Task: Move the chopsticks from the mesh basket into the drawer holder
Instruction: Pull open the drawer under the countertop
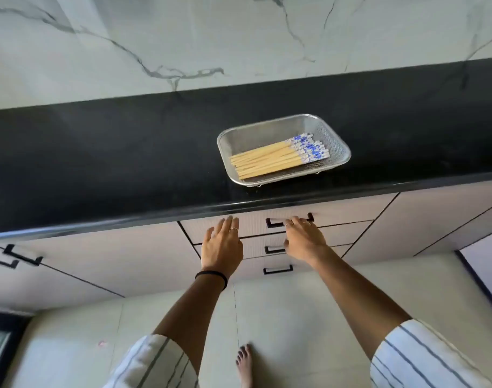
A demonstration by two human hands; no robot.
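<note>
A bundle of wooden chopsticks [278,156] with blue-and-white patterned ends lies in a rectangular metal mesh basket [340,152] on the black countertop [127,163]. The drawers sit below the counter edge, and the top drawer [250,224] is closed, so the holder is hidden. My right hand [302,239] reaches to the top drawer's black handle [275,223], its fingers stretched over the handle's right half. My left hand [221,246] is held flat with straight fingers just in front of the same drawer's left part and holds nothing.
Two more closed drawers with black handles [277,269] sit below the top one. Cabinet doors flank them on both sides. A marble wall [239,37] rises behind the counter. My bare foot [244,362] stands on the tiled floor.
</note>
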